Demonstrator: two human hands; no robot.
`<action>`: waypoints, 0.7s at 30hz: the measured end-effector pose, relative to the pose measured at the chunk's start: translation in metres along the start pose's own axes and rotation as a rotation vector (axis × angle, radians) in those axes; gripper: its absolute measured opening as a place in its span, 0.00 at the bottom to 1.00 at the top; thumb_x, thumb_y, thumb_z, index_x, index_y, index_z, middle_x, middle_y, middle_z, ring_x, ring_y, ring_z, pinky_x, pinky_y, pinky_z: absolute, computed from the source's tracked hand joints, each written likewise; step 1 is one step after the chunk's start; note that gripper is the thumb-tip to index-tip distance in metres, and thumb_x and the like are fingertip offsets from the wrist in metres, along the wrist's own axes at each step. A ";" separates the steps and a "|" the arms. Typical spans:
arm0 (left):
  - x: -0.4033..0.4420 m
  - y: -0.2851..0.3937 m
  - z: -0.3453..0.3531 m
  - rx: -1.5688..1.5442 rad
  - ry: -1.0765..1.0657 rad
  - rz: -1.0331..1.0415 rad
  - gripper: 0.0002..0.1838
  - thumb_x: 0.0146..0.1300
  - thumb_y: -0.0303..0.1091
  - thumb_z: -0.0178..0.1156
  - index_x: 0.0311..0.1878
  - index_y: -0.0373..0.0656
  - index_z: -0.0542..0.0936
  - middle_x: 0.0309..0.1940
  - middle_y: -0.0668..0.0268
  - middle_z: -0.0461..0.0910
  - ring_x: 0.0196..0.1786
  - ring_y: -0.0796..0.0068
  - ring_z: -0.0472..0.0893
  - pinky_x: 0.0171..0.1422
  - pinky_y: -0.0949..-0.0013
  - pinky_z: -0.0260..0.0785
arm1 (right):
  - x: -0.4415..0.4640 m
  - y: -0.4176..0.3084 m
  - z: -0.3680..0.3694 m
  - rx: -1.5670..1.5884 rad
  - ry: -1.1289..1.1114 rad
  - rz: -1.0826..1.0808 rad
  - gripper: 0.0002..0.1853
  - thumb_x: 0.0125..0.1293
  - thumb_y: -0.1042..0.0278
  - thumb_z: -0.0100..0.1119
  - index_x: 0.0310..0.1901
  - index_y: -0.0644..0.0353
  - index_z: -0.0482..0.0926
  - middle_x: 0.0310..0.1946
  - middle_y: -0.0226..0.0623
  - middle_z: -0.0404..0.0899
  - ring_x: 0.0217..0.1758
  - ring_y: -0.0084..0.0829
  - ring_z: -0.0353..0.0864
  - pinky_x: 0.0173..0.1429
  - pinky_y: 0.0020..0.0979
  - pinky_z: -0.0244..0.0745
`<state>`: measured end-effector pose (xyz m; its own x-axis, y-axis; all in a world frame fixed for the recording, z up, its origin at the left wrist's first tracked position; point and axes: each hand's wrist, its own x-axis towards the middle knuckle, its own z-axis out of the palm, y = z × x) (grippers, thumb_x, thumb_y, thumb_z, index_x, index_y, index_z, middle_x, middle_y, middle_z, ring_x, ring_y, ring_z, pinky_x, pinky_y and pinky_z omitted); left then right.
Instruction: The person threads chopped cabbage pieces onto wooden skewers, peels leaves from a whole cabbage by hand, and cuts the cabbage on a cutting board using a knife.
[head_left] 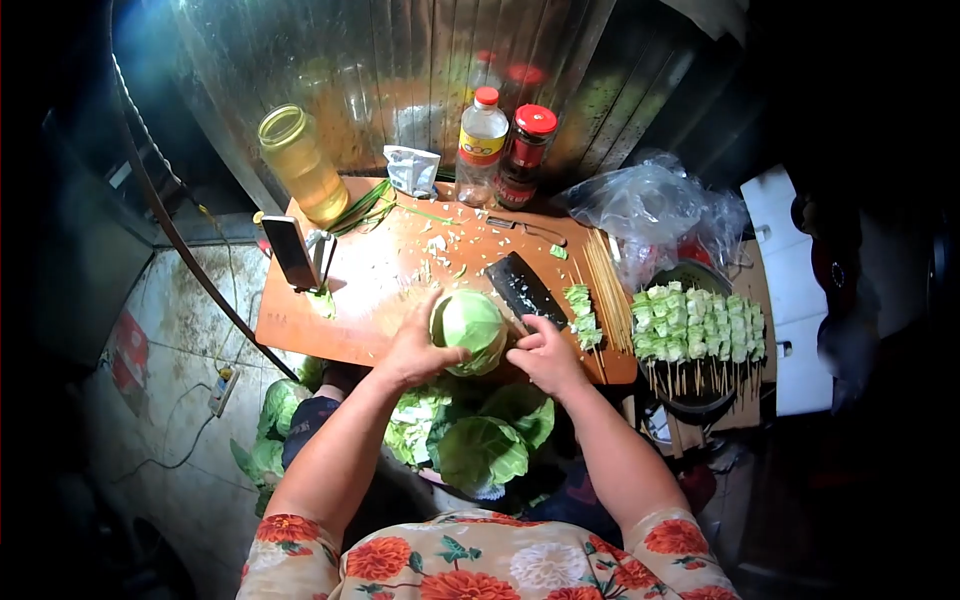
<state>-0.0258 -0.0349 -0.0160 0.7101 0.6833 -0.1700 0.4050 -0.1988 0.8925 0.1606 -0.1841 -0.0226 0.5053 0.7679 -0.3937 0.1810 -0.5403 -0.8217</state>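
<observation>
Left hand: grasping round green cabbage
Right hand: at black rectangular cleaver, grip unclear
Orange-brown tabletop: scrap-strewn
Pale tiled floor: stained

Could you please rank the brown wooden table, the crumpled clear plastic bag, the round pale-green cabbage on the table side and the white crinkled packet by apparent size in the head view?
1. Brown wooden table
2. Crumpled clear plastic bag
3. Round pale-green cabbage
4. White crinkled packet

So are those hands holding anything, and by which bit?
The left hand cups the cabbage around its left side. The right hand seems to have the dark knife by its handle, which is partly hidden.
</observation>
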 end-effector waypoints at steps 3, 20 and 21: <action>-0.002 -0.001 0.014 0.100 0.017 0.036 0.58 0.38 0.41 0.80 0.72 0.42 0.57 0.67 0.43 0.60 0.71 0.48 0.61 0.75 0.58 0.55 | -0.010 -0.004 -0.018 -0.642 0.172 0.009 0.30 0.54 0.60 0.63 0.59 0.58 0.70 0.48 0.48 0.77 0.55 0.45 0.77 0.57 0.45 0.73; 0.011 -0.017 0.011 0.060 0.169 -0.082 0.47 0.43 0.42 0.79 0.66 0.41 0.65 0.61 0.48 0.67 0.62 0.52 0.70 0.64 0.58 0.67 | -0.060 0.005 -0.020 0.343 0.017 0.125 0.12 0.62 0.65 0.59 0.42 0.60 0.72 0.26 0.36 0.76 0.25 0.28 0.77 0.28 0.29 0.73; 0.007 -0.011 0.007 0.048 0.162 -0.097 0.44 0.44 0.43 0.79 0.63 0.40 0.68 0.59 0.48 0.70 0.60 0.52 0.73 0.62 0.59 0.69 | -0.073 -0.002 -0.016 0.485 -0.034 0.062 0.11 0.64 0.66 0.60 0.43 0.60 0.72 0.25 0.29 0.71 0.19 0.16 0.69 0.24 0.20 0.68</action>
<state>-0.0207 -0.0327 -0.0297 0.5658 0.8045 -0.1809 0.4963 -0.1571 0.8538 0.1365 -0.2446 0.0148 0.4736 0.7545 -0.4543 -0.2666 -0.3688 -0.8905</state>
